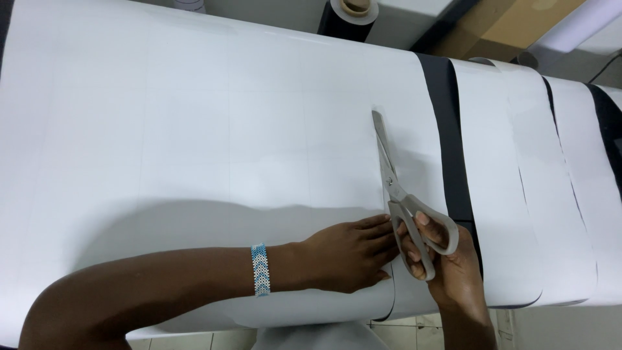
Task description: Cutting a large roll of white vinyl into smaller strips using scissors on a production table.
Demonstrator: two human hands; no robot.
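Note:
A large white sheet (194,129) with a faint grid covers the table. My right hand (453,266) grips the grey handles of a pair of scissors (395,188), whose blades point away from me along a cut line in the sheet. My left hand (343,256) lies flat on the sheet just left of the cut, fingertips near the scissor handles. A blue and white beaded bracelet (260,269) circles my left wrist. The sheet's cut edge curls down at the near table edge.
To the right lie cut white strips (499,181) with black backing (450,129) showing between them. A black roll (350,16) stands at the far edge. Brown cardboard (518,23) and a white roll (573,29) sit at the back right.

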